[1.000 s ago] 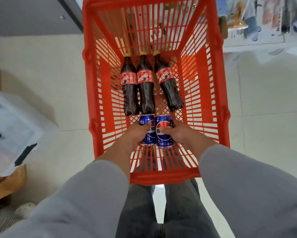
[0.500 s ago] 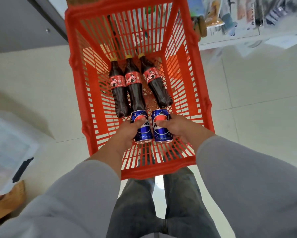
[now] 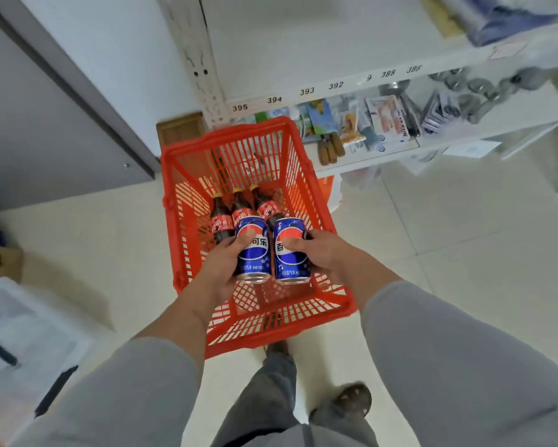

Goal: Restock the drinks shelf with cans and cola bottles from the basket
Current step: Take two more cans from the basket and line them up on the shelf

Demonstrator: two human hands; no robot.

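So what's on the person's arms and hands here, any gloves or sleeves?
No gloves: the left hand and right hand are bare, with no rings or watch visible. Both arms wear loose, plain light-grey sleeves, pushed up so the forearms show. No logos or markings on the fabric.

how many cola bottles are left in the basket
3, lying side by side at the far end of the red basket: left bottle, middle bottle, right bottle. The held cans partly cover them.

left grip (image 3: 221,264): blue can (image 3: 252,250) | right grip (image 3: 319,253): blue can (image 3: 290,250) | above red basket (image 3: 187,253)
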